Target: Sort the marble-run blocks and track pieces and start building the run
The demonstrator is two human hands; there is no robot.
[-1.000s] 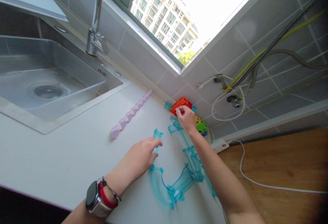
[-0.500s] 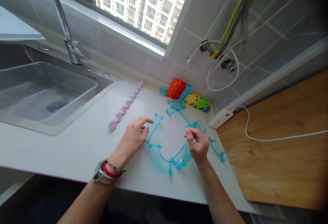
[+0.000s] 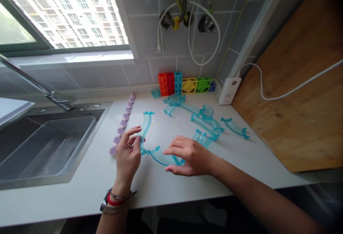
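My left hand [image 3: 130,148] pinches the edge of a translucent turquoise curved track piece [image 3: 146,125], thumb on the near side and a fingertip showing beyond it. The lower end of that piece meets a second curved track piece [image 3: 159,156] lying on the counter. Over the right part of this second piece is my right hand [image 3: 186,155], open, thumb and fingers apart; it hides some of the track. Other turquoise track pieces [image 3: 207,123] lie in a loose cluster behind my right hand. A separate curved track piece [image 3: 235,128] rests farther right.
Red, blue, yellow and green openwork blocks [image 3: 189,85] stand along the back wall. A row of lilac pieces [image 3: 123,123] runs left of my left hand. The sink [image 3: 69,159] is at left. A white power strip [image 3: 229,90] leans by the wooden board [image 3: 289,101] at right.
The view has swung to the right. My right hand has moved left over the near curved track and opened its fingers. My left hand has closed around the edge of the left track piece.
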